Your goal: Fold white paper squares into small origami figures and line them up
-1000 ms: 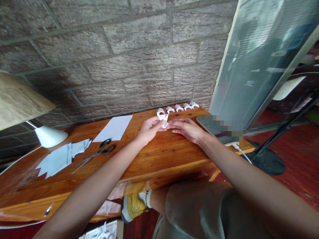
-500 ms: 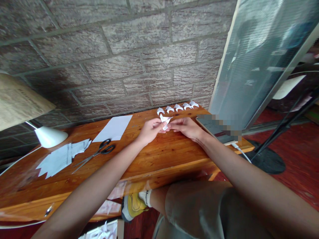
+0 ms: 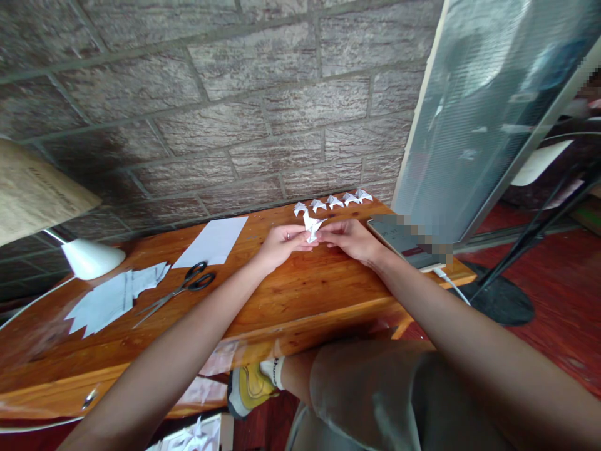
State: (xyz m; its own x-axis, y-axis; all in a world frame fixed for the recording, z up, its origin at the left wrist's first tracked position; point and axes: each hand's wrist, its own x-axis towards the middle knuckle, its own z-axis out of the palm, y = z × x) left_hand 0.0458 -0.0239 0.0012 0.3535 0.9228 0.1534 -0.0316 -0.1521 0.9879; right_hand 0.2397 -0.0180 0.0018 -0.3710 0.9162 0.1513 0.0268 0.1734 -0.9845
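Between my two hands is a small folded white paper figure (image 3: 312, 227), its points sticking up and out to the right. My left hand (image 3: 285, 244) pinches its left side between thumb and fingers. From the right, my right hand (image 3: 348, 239) grips the figure's other side with thumb and fingertips. The fingertips cover the figure's lower edges. Just behind it, several similar folded paper figures (image 3: 335, 202) stand in a row along the back of the wooden table (image 3: 282, 294).
Left of my hands lie a white paper sheet (image 3: 211, 243), black-handled scissors (image 3: 181, 288) and a fan of cut papers (image 3: 106, 300). A lamp (image 3: 91, 257) stands far left. A dark flat device (image 3: 408, 243) with a white cable lies right. Below is a box of folded papers (image 3: 228, 432).
The paper figure shows more of its shape, with an upright point and a lower part now visible between my fingers. My left fingers have shifted slightly left on it.
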